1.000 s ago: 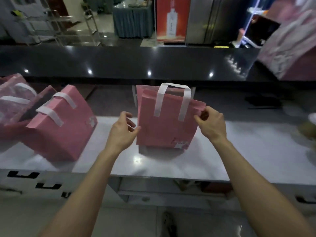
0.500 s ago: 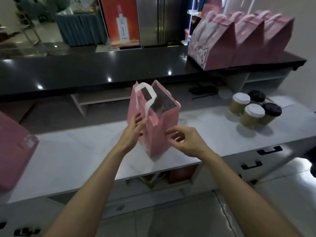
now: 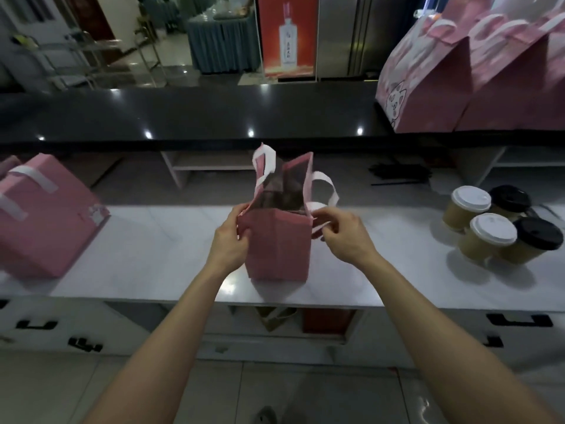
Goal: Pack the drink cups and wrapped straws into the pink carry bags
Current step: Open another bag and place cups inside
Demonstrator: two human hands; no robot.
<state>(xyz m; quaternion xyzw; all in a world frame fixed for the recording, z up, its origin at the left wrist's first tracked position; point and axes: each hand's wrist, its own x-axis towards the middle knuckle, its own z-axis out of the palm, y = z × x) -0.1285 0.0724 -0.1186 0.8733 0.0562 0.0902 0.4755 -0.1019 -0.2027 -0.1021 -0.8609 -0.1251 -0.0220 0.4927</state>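
— Which step are you on?

— Opening the bag, I'd say. The pink carry bag (image 3: 276, 243) stands upright on the near edge of the white counter (image 3: 159, 249), straight in front of me, with its mouth spread and dark inside. I can't see anything in it from here. My left hand (image 3: 230, 244) pinches the left near corner of the rim, fingers curled round the paper. My right hand (image 3: 344, 237) is at the right near corner, fingers curled by the white handle (image 3: 325, 188) that flops out on that side; whether it grips the rim or the handle strap I can't quite tell, but it has hold of the bag.

— And the drinks?

— Four drink cups (image 3: 489, 229) stand in a tight cluster well to the right on the same counter, two with white lids, two with black. Dark wrapped straws (image 3: 397, 172), I think, lie on the lower ledge beyond them, though they're blurred. Nothing is packed in this bag yet, as far as I can judge.

— So what next?

— The mouth should be squared so it holds open alone. Then my right hand must let go and reach far right for a cup, while the left steadies the rim. The cup needs to go down upright through a narrow opening.

— Other bags?

— One closed pink bag (image 3: 46, 218) leans at the left; several larger pink bags (image 3: 443, 87) sit on the black upper counter (image 3: 198, 114), far right.
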